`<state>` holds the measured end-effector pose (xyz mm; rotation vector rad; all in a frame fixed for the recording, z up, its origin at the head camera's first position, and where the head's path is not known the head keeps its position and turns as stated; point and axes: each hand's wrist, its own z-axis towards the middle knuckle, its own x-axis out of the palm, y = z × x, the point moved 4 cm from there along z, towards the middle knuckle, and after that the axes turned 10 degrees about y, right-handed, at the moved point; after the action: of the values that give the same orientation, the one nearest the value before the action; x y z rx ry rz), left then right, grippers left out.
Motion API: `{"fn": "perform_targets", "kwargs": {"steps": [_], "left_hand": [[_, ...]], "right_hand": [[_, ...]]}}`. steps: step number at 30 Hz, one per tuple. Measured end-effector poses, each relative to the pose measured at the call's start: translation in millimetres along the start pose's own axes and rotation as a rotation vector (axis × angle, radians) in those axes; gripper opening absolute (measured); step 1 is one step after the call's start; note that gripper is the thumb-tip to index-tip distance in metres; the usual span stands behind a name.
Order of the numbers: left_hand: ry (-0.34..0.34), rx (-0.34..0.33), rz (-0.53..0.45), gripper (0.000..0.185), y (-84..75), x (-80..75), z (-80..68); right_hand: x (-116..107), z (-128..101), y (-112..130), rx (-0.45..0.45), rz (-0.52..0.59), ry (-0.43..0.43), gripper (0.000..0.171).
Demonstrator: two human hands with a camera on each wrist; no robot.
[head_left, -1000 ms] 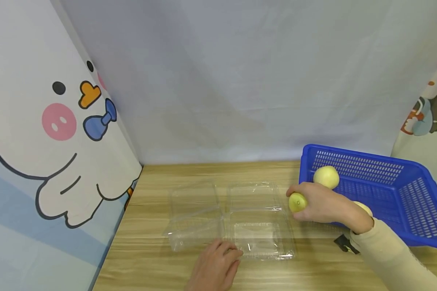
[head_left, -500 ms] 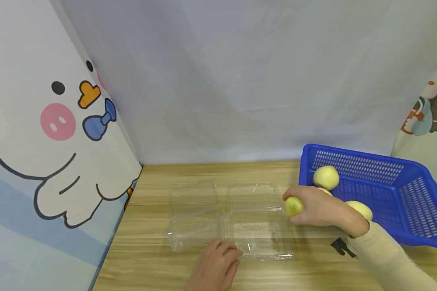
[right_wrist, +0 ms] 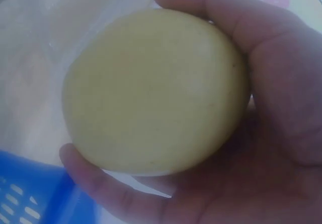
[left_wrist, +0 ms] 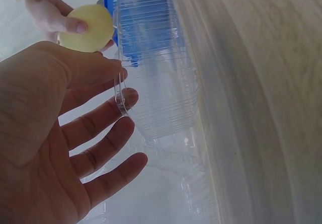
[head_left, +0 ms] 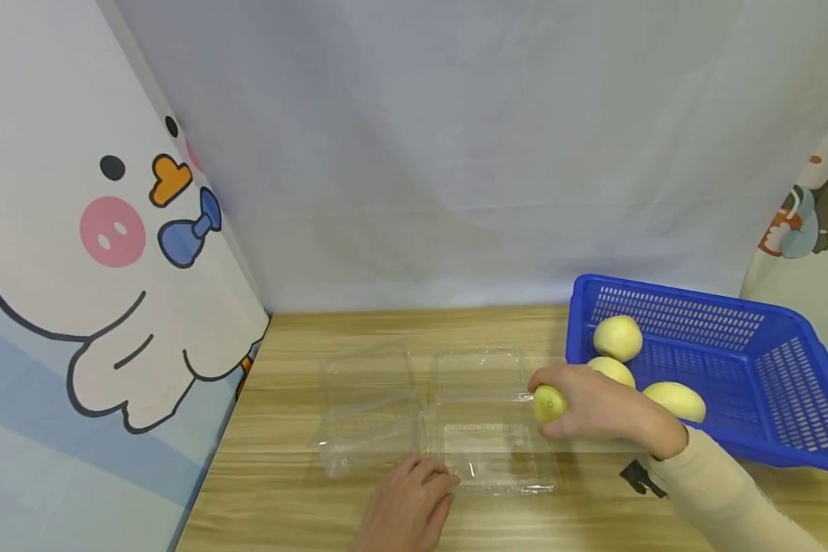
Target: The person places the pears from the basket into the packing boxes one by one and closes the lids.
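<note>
My right hand [head_left: 596,405] grips a smooth, pale yellow round fruit [head_left: 550,403], exact kind unclear. It is held above the right edge of an open clear plastic clamshell box [head_left: 486,452]. In the right wrist view, thumb and fingers curl round the fruit [right_wrist: 156,93] from opposite sides. My left hand [head_left: 409,502] is at the near left corner of that box. Seen from the left wrist, the left hand [left_wrist: 65,118] pinches the clear box's rim [left_wrist: 121,90] between thumb and forefinger, the other fingers spread loosely.
A blue perforated basket [head_left: 766,452] stands at the right, with several pale yellow fruits [head_left: 675,402] in it. Left of the box is a second open clear box [head_left: 369,429]. A black object [head_left: 642,479] is by the right sleeve. A grey-white cloth [head_left: 469,169] hangs behind the table.
My right hand has carried the fruit left and slightly nearer, from the basket's edge toward the box. More fruits in the basket are uncovered. The left hand has stayed in place.
</note>
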<state>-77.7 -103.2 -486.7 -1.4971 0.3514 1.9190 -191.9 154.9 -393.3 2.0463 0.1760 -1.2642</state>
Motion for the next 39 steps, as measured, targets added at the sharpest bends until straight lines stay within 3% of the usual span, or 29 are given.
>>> {"fn": "perform_targets", "kwargs": {"steps": [15, 24, 31, 39], "left_hand": [[-0.012, -0.002, -0.003, 0.013, -1.2, -1.5, -0.9], [-0.005, -0.005, -0.004, 0.014, -1.4, -1.7, -0.6], [0.023, -0.009, 0.003, 0.013, -0.1, -0.5, 0.8], [0.018, -0.005, 0.016, 0.014, -1.4, 0.0, -0.5]], "right_hand": [[15.9, 4.8, 3.5, 0.016, 0.065, 0.065, 0.049], [26.8, 6.9, 7.2, -0.026, -0.011, 0.050, 0.048], [33.2, 8.9, 7.8, 0.013, -0.008, 0.074, 0.049], [35.5, 10.8, 9.6, -0.005, -0.021, 0.077, 0.048]]}}
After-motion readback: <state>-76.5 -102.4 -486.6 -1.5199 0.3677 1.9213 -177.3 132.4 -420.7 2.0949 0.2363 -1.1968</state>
